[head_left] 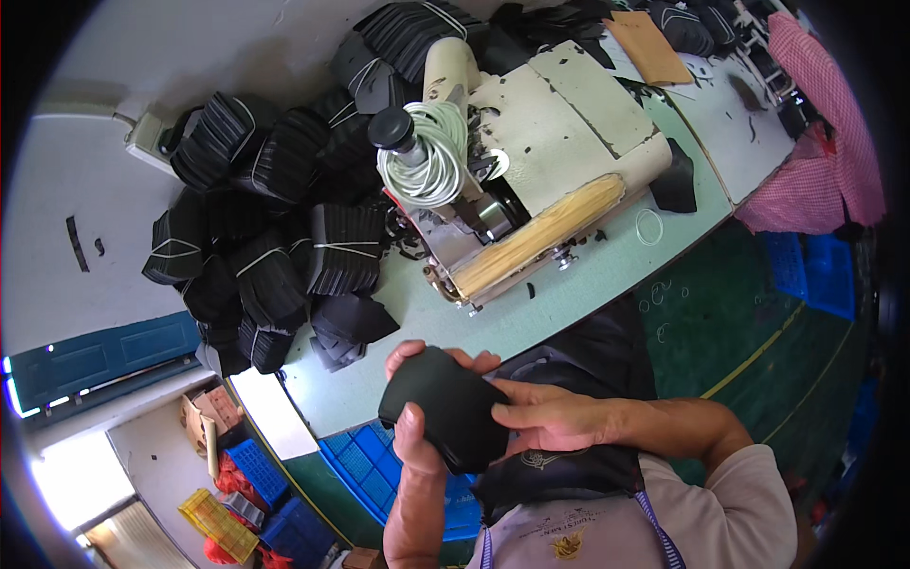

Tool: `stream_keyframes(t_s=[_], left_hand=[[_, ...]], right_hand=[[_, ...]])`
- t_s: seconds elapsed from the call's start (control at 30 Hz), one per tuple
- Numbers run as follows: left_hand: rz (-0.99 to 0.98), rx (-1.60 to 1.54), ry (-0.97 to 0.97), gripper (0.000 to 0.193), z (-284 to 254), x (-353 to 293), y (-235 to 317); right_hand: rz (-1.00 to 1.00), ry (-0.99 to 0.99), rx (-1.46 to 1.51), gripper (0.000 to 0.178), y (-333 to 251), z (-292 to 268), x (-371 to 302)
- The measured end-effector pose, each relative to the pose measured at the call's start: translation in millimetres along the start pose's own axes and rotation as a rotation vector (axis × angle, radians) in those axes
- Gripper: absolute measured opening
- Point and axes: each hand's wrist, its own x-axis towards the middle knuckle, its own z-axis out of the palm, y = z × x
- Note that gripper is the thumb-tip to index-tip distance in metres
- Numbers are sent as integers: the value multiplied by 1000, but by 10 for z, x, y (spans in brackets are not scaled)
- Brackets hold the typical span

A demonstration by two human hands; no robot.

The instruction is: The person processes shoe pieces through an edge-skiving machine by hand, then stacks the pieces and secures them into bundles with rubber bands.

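In front of my body, over the table's near edge, both hands hold a black leather-like cut piece [445, 403] with a smooth, slightly curved face. My left hand [417, 438] wraps it from the left, thumb on the near side and fingers at the far edge. At its right edge my right hand [550, 417] pinches it, thumb on top. Whether it is one piece or several stacked is not clear. Beyond my hands stands a cream bench machine [559, 104] with a worn wooden strip [540, 232] along its front. Loops of white elastic bands [427, 156] hang on its post.
Many black bundles [275, 156] tied with white bands pile up at the left of the light green table [379, 379]. Loose black pieces [351, 322] lie nearest me. Below are a blue crate [365, 465] and a yellow basket [218, 526]. Pink checked cloth [825, 123] hangs at far right.
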Motion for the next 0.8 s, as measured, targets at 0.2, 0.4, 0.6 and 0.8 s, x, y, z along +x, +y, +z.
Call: stream_keyframes(t_s=[0.2,0.4,0.6,0.8], left_hand=[[73,130,-49,71,31,272,77],[260,113,-73,61,-9,461,-39],[-159,261,-136,55,-210,838,335],[-301,1030,-157,39,-143,1239,477]], right_hand=[[-198,101,-85,54,-40,189,59],[-266,135,-150,55,-153,166,132],[-528,343,-565,52,-372,-137,162],[-530,477,-735,48,-492,-252,142]])
